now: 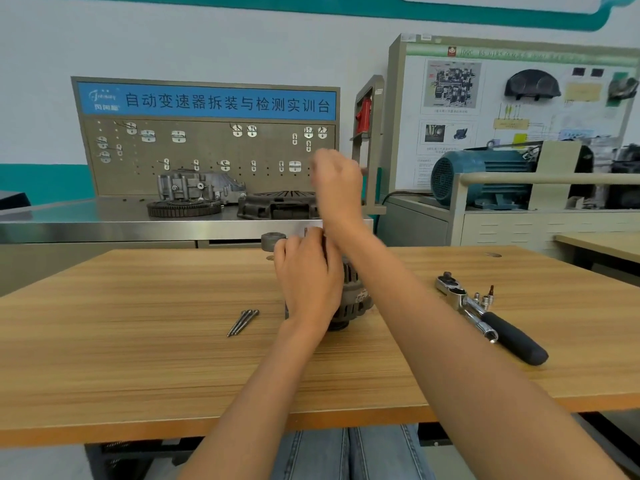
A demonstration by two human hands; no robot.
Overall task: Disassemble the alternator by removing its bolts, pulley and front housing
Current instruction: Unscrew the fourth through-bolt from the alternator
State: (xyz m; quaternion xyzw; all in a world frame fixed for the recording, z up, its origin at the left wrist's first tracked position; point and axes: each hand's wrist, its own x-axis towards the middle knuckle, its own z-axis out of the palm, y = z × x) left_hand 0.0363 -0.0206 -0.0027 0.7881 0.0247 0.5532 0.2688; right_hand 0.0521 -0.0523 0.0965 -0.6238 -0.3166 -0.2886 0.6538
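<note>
A: The bolts (243, 322) are lying loose on the tabletop (138, 341), left of the alternator (353, 303), pulley (272, 241) beyond. Housing stage?

B: Seemingly. The left hand (308, 278) is gripping the alternator; the right hand (337, 183) is hovering above, blurred (grip unclear). Next it needs prying evenly. Ratchet (491, 320) is lying right.

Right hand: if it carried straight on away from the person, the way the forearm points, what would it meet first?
Probably the pegboard of the steel bench behind. The right hand is raised above the alternator; nothing visibly lies between, though depth is unclear.
</note>
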